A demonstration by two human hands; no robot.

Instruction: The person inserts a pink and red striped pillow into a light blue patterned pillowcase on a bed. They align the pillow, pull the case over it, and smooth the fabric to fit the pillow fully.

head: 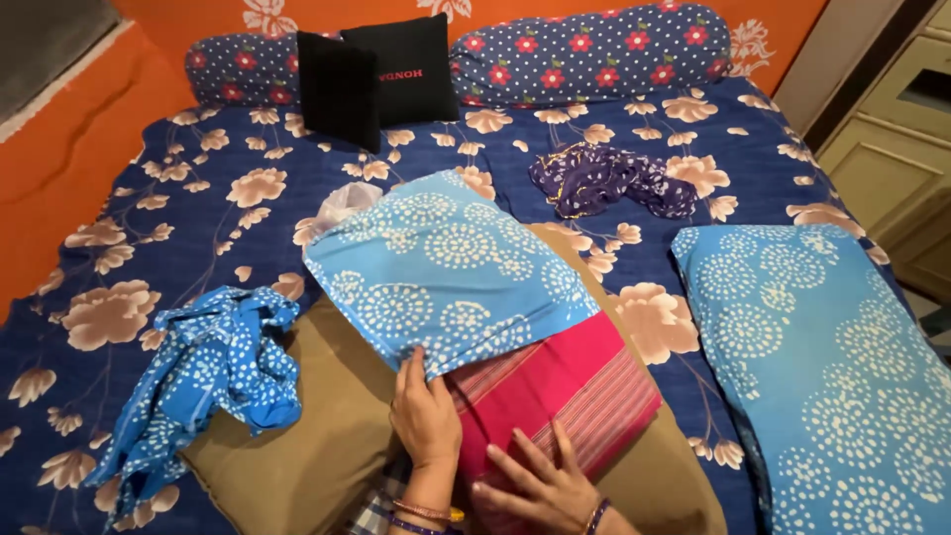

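We see left hand [424, 414] pinching near hem of light blue pillowcase [446, 272], half over pink striped pillow [560, 391] at near centre of bed [198, 208], right hand [540, 485] flat, fingers spread, on pillow, tan pillow [307, 446] beneath, covered blue pillow [822, 367] right.

On the navy flowered bedsheet [198, 198] lie a crumpled blue dotted cloth [223, 367], a rumpled purple cloth [604, 180], 2 black cushions [381, 74] and a light-blue covered pillow [822, 367].

no packages, labels, signs, screens
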